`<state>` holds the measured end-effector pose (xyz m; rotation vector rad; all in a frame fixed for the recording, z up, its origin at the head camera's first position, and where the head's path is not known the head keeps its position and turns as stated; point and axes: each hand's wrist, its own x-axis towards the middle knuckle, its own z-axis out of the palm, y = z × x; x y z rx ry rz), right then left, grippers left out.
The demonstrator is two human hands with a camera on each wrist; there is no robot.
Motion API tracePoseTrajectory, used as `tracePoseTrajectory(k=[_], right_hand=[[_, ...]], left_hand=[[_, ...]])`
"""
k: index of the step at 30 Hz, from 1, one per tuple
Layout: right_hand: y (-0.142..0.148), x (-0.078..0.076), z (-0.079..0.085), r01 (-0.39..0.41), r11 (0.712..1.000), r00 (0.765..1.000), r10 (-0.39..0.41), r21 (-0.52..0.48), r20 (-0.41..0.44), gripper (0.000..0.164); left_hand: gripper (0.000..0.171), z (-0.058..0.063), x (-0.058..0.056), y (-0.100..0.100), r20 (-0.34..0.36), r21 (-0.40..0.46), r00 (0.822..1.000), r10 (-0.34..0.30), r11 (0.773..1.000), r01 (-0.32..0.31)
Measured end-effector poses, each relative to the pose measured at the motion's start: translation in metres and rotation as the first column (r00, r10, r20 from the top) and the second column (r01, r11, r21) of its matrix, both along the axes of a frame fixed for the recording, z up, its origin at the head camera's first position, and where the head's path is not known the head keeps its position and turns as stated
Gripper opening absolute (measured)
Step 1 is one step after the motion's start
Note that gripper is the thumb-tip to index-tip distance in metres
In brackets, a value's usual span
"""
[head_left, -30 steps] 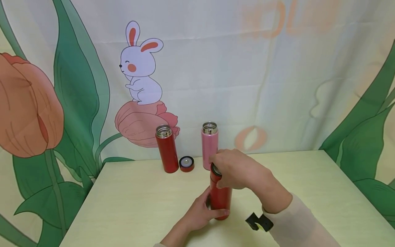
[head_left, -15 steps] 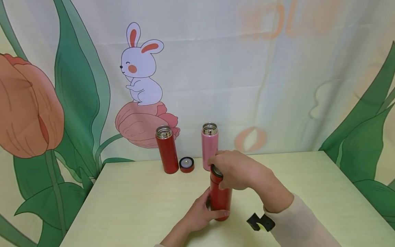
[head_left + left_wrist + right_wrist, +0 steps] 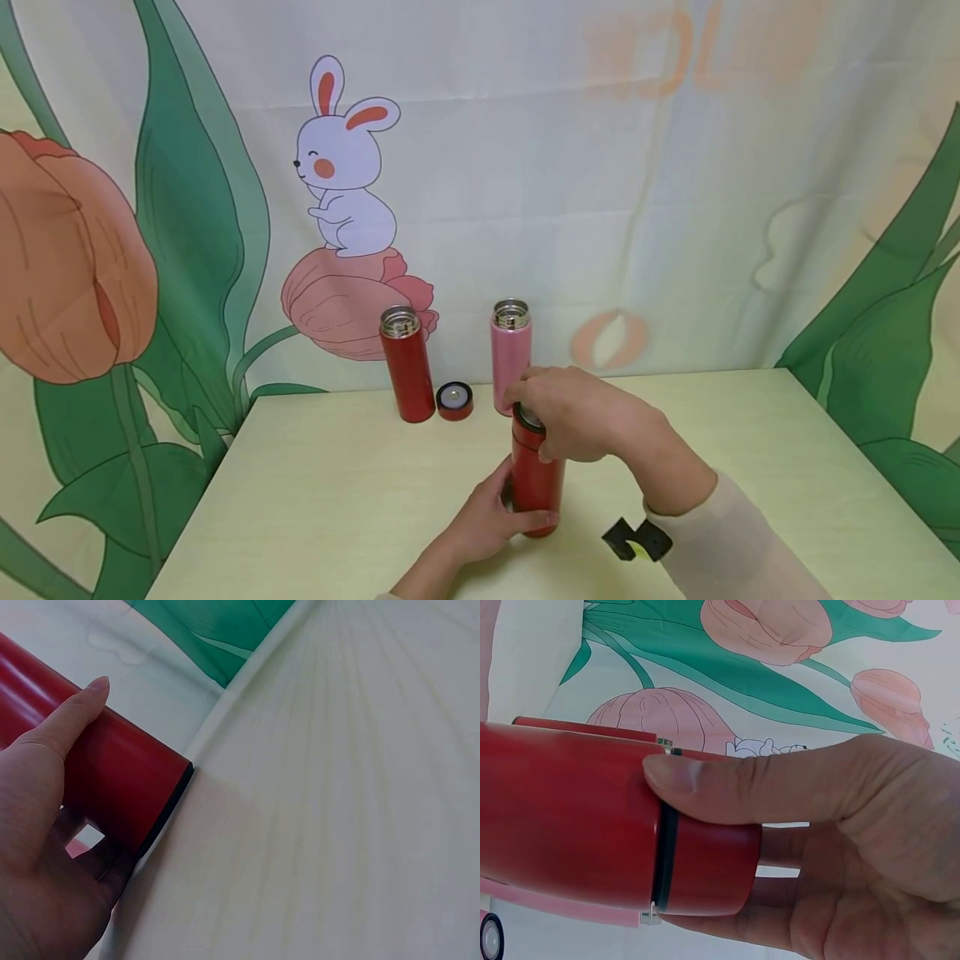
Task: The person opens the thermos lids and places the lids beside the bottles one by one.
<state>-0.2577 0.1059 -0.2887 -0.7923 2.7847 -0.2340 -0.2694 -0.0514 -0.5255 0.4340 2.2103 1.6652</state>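
Observation:
A red thermos flask [image 3: 537, 483] stands upright near the front middle of the table. Low on its body, my left hand [image 3: 483, 518] grips it; in the left wrist view the thumb lies across the red side and other fingers reach under it, close to the black base edge. From above, my right hand [image 3: 588, 412] holds the flask's red lid [image 3: 716, 862], its thumb near the dark seam between lid and body. The lid sits on the flask's mouth. The right hand partly covers the lid's black-rimmed top in the head view.
Behind stand an uncapped red flask [image 3: 408, 375] and an uncapped pink flask [image 3: 511, 358], both with bare steel necks. A loose red lid [image 3: 454, 410] lies with its inner side up between them. A printed cloth [image 3: 465, 192] hangs behind the pale table [image 3: 315, 483].
The right thumb has shifted slightly to the right around the lid. The left hand keeps its grip low on the flask, and the flasks behind stay put.

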Motion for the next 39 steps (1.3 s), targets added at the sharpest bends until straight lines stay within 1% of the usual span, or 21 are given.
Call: tracePoseTrajectory(k=[6, 13, 19, 27, 31, 33, 39], right_hand=[[0.001, 0.000, -0.001, 0.001, 1.000, 1.000, -0.001, -0.012, 0.007, 0.049], [0.003, 0.000, -0.002, -0.023, 1.000, 1.000, 0.023, -0.021, -0.008, 0.055], [0.004, 0.000, -0.003, -0.020, 0.999, 1.000, 0.020, -0.036, -0.002, 0.060], [0.007, -0.001, -0.008, -0.058, 0.995, 0.998, 0.057, -0.087, -0.016, 0.062], [0.009, -0.002, -0.011, -0.049, 0.994, 0.999, 0.048, -0.101, -0.012, 0.064], [0.009, -0.002, -0.012, -0.034, 0.995, 0.999, 0.032, -0.094, -0.028, 0.062], [0.007, -0.001, -0.010, 0.004, 0.999, 0.992, -0.008, -0.035, -0.126, 0.067]], left_hand=[[0.080, 0.000, 0.000, 0.001, -0.003, 0.007, 1.000, -0.008, 1.000, 0.008], [0.078, 0.000, 0.000, 0.000, -0.016, 0.012, 1.000, -0.008, 1.000, 0.008], [0.078, 0.000, 0.000, 0.000, -0.013, 0.017, 1.000, -0.009, 1.000, 0.009], [0.078, -0.002, -0.001, -0.001, -0.007, 0.014, 1.000, -0.005, 1.000, 0.005], [0.080, -0.002, 0.000, -0.001, -0.014, 0.016, 1.000, -0.007, 1.000, 0.008], [0.081, -0.003, -0.001, -0.001, -0.013, 0.020, 1.000, -0.011, 1.000, 0.011], [0.085, -0.002, -0.001, -0.002, 0.005, 0.030, 1.000, -0.016, 0.999, 0.016]])
